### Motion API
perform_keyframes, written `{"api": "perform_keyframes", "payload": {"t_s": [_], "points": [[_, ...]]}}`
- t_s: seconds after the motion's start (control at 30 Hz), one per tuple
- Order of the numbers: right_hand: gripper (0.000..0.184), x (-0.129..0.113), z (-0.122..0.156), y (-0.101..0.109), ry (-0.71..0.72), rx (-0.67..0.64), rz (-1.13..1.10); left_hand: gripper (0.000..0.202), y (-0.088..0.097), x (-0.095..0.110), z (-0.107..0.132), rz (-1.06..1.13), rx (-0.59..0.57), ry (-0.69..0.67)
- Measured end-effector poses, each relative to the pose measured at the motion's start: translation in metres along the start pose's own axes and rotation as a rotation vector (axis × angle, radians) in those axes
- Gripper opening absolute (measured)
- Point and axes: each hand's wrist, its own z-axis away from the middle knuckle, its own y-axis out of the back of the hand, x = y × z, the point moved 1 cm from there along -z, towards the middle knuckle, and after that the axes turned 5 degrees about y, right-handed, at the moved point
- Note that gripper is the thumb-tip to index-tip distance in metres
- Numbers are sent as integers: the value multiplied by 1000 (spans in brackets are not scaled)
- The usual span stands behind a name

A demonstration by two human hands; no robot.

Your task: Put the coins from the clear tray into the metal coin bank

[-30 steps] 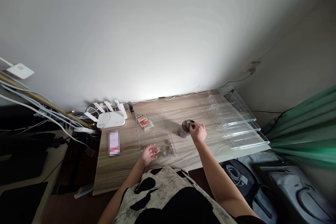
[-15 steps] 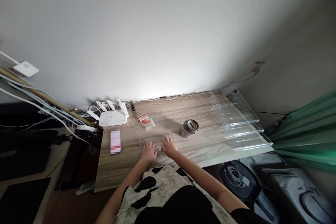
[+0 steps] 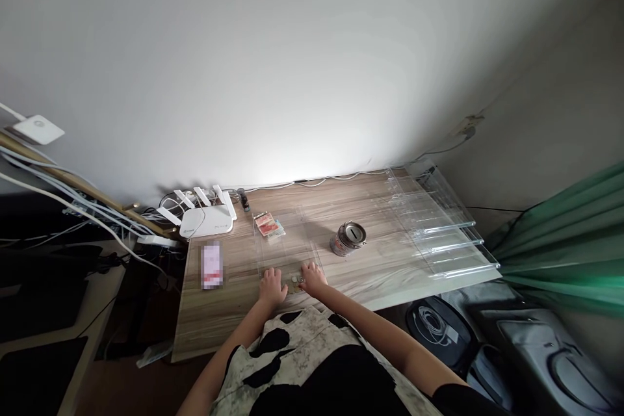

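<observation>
A plain pale-grey wall (image 3: 312, 52) rises behind the wood-grain bench (image 3: 390, 273), brightest just above the bench's back edge and dimming towards the corners. At right a shadowed side wall (image 3: 550, 97) meets it, with a wall socket (image 3: 468, 123) near the corner and a green curtain (image 3: 575, 234) hanging in folds. Brown floor (image 3: 131, 383) shows at lower left, beside a pale-edged desk (image 3: 100, 312) in deep shade.

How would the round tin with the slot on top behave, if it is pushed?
The tin looks metallic, so it is probably stiff. It stands upright and is round, so it may tip when pushed near its top, and then could roll. Its weight is hard to judge, because its inside is hidden.
</observation>
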Motion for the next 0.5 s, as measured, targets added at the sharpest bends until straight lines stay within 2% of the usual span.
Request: {"api": "perform_keyframes", "payload": {"t_s": [0.07,0.27,0.37,0.43,0.5], "points": [[53,-1,-1,-1,10,-23,-30,32,-2,2,0,12,-14,5],[24,-3,4,-3,114,5,-122,26,-7,8,1,144,-68,-38],[33,-4,5,-1,144,-15,-158,24,-9,8,-3,267,-72,-47],[46,-5,4,1,143,-43,-159,20,-10,8,-6,300,-83,-29],[50,-9,2,2,141,-70,-132,16,-11,8,-8,312,-104,-13]]}}
